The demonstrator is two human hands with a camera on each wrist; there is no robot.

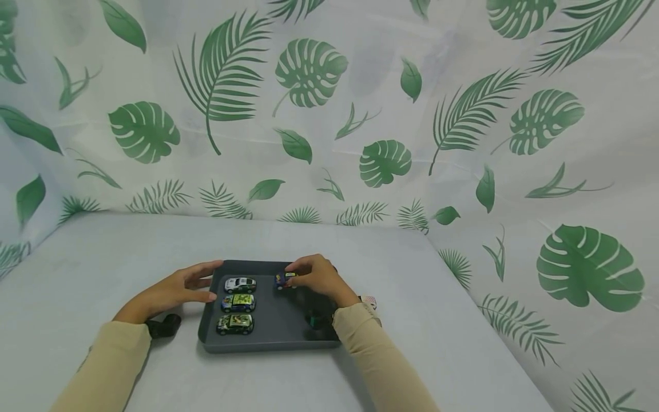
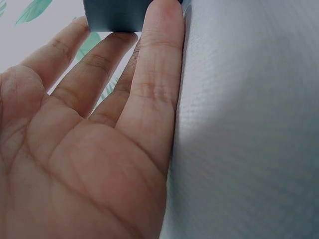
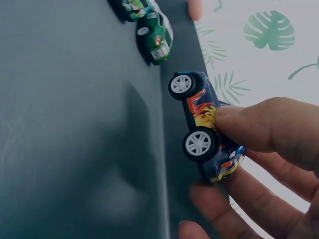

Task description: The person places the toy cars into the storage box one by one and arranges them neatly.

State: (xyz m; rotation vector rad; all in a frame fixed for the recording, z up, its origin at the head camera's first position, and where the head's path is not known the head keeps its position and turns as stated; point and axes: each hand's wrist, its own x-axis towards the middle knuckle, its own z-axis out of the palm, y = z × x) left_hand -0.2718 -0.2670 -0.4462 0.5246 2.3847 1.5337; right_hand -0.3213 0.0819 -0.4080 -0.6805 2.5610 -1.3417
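Note:
A dark grey tray [image 1: 273, 345] lies on the white surface. Along its left side stand three toy cars in a column: a silver-white one [image 1: 239, 284], a blue and yellow one [image 1: 238, 303] and a green patterned one [image 1: 235, 324]. My right hand [image 1: 320, 280] pinches a dark blue toy car with flame print [image 3: 202, 112] between thumb and fingers, over the tray's back part. The right wrist view shows the car's white-hubbed wheels side-on. My left hand [image 1: 172, 290] touches the tray's left rim and back left corner, its fingers extended.
In the right wrist view a green toy car [image 3: 155, 37] stands near the tray wall. A small dark and green thing [image 1: 313, 319] sits by my right wrist, too shadowed to tell. A leaf-print curtain [image 1: 329, 114] rises behind the table.

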